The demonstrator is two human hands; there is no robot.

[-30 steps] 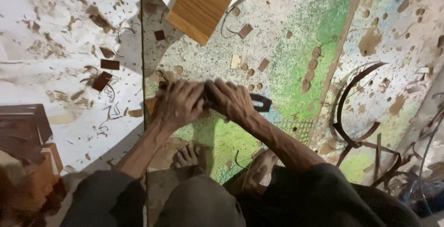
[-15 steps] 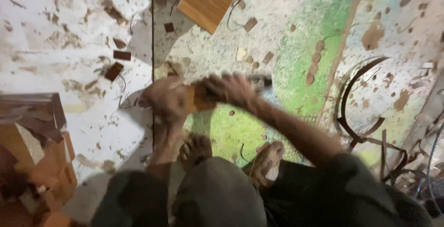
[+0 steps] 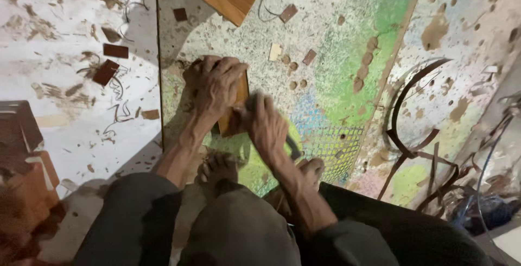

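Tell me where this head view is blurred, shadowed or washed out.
In the head view, the right hand is smeared by motion blur, as is the dark tool under it; the left hand on the small wooden panel is sharper. The pale floor at left looks overexposed, the right edge falls into shadow, and the dark trousers show little detail.

wood piece (image 3: 234, 115) | small, tan, flat | on floor, partly covered
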